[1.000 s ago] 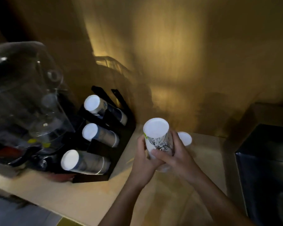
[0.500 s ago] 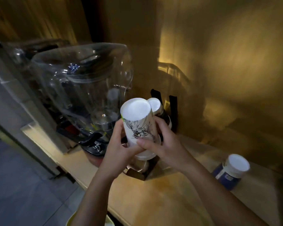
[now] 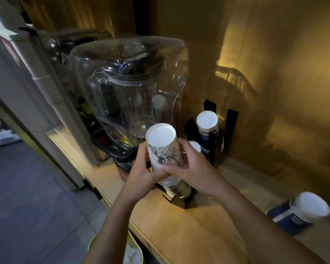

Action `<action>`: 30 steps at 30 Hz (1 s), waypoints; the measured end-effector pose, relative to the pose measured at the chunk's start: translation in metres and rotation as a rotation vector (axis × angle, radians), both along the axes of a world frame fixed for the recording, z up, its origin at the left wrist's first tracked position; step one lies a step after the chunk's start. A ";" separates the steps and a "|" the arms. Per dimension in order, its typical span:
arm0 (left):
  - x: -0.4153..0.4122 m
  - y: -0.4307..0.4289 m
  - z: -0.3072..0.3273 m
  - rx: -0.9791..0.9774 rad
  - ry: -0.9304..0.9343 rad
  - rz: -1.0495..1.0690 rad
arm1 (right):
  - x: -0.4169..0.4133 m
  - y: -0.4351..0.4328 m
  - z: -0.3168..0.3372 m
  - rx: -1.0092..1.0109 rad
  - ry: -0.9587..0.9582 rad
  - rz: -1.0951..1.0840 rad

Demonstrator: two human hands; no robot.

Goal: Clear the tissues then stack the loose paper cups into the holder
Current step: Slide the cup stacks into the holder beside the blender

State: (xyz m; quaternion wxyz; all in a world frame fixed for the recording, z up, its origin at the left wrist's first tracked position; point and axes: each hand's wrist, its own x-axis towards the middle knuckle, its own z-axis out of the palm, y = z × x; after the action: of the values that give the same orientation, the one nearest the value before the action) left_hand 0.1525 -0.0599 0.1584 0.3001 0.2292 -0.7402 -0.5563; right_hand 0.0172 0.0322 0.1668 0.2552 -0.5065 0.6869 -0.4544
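Both hands hold a white paper cup stack point(image 3: 163, 147) with a black drawing, upside down, its open end over the front slot of the black cup holder point(image 3: 213, 149). My left hand point(image 3: 143, 168) grips its left side and my right hand point(image 3: 191, 170) grips its right side. The holder's rear slot carries a blue-and-white cup stack point(image 3: 207, 123), and another white cup base point(image 3: 195, 146) shows behind my right hand. A loose blue-and-white cup point(image 3: 301, 211) lies upside down and tilted on the wooden counter point(image 3: 189, 225) at the right.
A large clear blender enclosure point(image 3: 130, 88) stands just left of the holder. A yellow bin point(image 3: 133, 252) with white tissue inside sits below the counter edge. A wooden wall rises behind, and grey floor lies to the left.
The view has swung left and closer to the holder. Both hands have carried the drawn cup stack from the counter's middle over to the holder's front slot and lowered it slightly.
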 end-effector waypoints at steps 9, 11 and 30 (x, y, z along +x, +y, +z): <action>-0.003 -0.006 -0.037 -0.136 -0.172 -0.028 | -0.004 0.006 -0.018 0.056 0.251 0.020; -0.003 -0.006 -0.045 -0.226 -0.224 0.010 | -0.003 0.007 -0.025 0.073 0.420 0.035; -0.046 0.019 0.002 -0.674 -0.375 -0.160 | -0.024 0.029 -0.011 -0.105 0.514 -0.019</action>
State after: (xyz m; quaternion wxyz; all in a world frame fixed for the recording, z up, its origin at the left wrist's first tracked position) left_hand 0.1063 -0.0408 0.1608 0.1740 0.1571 -0.9389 -0.2521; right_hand -0.0070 0.0617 0.1554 0.0415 -0.6115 0.7094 -0.3482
